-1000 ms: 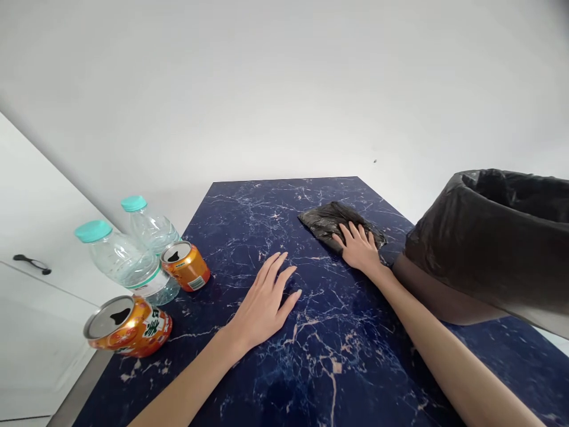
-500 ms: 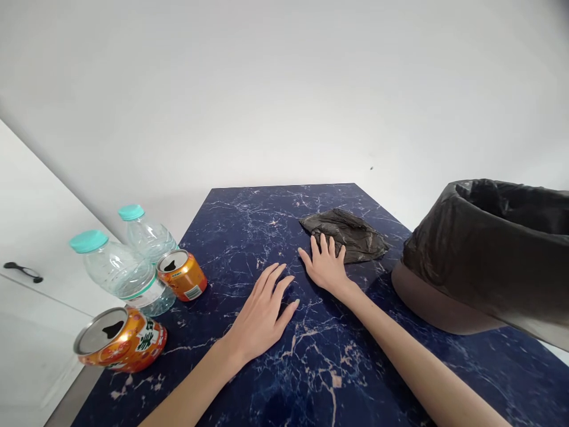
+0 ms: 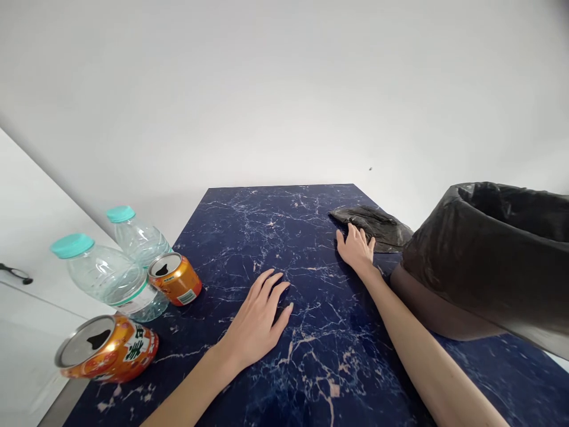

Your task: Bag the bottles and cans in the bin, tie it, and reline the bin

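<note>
My left hand (image 3: 255,317) rests on the blue marbled tabletop (image 3: 249,237), palm down with fingers apart, holding nothing. Farther out on the right, my right hand (image 3: 357,246) lies over the near left part of a folded black plastic bag (image 3: 382,228). Its fingers are spread, and the fingertips touch the bag. The bag lies flat, its right end close to the trash bin (image 3: 453,305). A black liner (image 3: 466,249) covers the bin's upper wall and rim.
On the left side stand two orange drink cans, the nearer can (image 3: 115,356) and the farther can (image 3: 180,281). Beside them are two clear bottles with turquoise caps, one bottle (image 3: 106,276) in front of the other bottle (image 3: 142,240). A white wall (image 3: 284,95) borders the table's far edge.
My right hand has slid the black plastic bag to the right, toward the trash bin. The left hand has stayed nearly in place.
</note>
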The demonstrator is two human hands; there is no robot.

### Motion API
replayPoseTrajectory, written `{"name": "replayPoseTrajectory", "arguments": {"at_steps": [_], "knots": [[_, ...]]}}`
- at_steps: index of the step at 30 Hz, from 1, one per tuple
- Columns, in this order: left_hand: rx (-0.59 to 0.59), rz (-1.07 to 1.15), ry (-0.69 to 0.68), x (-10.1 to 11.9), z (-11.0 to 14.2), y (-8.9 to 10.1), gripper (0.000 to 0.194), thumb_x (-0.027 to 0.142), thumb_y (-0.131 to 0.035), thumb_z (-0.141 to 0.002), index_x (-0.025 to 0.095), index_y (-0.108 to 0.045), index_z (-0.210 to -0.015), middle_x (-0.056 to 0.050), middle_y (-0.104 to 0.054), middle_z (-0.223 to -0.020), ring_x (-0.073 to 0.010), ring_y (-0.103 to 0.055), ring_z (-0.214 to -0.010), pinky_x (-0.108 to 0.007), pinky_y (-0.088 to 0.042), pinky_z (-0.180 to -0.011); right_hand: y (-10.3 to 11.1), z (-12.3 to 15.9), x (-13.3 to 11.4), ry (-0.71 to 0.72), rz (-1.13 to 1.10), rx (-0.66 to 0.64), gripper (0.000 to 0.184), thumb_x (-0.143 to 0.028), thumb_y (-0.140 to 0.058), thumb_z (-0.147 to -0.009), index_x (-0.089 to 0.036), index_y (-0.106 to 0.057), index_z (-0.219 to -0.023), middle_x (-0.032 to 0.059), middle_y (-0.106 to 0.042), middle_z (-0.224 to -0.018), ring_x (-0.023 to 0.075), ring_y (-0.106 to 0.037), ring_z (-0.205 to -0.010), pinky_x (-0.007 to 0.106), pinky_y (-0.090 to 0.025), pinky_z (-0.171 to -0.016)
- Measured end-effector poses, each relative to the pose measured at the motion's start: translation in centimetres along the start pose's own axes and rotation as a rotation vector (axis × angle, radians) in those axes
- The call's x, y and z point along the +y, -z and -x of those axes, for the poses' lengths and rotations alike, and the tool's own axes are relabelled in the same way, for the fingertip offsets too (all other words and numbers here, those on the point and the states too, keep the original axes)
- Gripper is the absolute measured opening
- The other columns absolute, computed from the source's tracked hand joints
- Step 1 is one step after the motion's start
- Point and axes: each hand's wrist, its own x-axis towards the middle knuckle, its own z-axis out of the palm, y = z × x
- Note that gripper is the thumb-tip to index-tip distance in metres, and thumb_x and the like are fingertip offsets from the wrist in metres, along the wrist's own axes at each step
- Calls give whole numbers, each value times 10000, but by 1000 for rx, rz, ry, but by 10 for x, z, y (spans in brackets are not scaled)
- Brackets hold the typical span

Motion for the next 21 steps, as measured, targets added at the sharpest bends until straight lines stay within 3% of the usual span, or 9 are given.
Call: {"name": "replayPoseTrajectory", "arguments": {"at_steps": [3,5,14,21], "knots": [[-3,0,-3,-1,0,-1,438,470,-419,-1146,262,-507,-1522,-100,-493,-1672,-343,-336,-1640,-619,-448,-1281,0,10,-2,42,-6,55,762,-497,-254,-1104,-37,-245,-1711,191,-274,-1789,430,-49,-1683,687,-70,-1323],[5,4,-9,-1,-1,-1,427,460,-424,-1146,261,-516,-1513,-96,-496,-1668,-338,-338,-1639,-611,-441,-1289,0,22,-6,111,-9,72,764,-500,-278,-1100,-41,-254,-1711,167,-222,-1810,421,-15,-1687,652,-40,-1337],[18,-3,-24,-3,-1,-1,427,457,-411,-1149,259,-511,-1513,-104,-497,-1662,-338,-349,-1630,-620,-439,-1284,12,88,-3,374,-47,-57,721,-547,-294,-1122,-107,-390,-1685,132,-349,-1770,336,-248,-1670,546,-218,-1358],[18,10,-16,-4,0,-2,437,475,-417,-1144,273,-513,-1520,-96,-502,-1662,-343,-376,-1618,-626,-460,-1266,45,161,29,491,-51,-145,732,-610,-265,-1135,-165,-372,-1705,52,-318,-1779,250,-241,-1676,493,-216,-1386]]}}
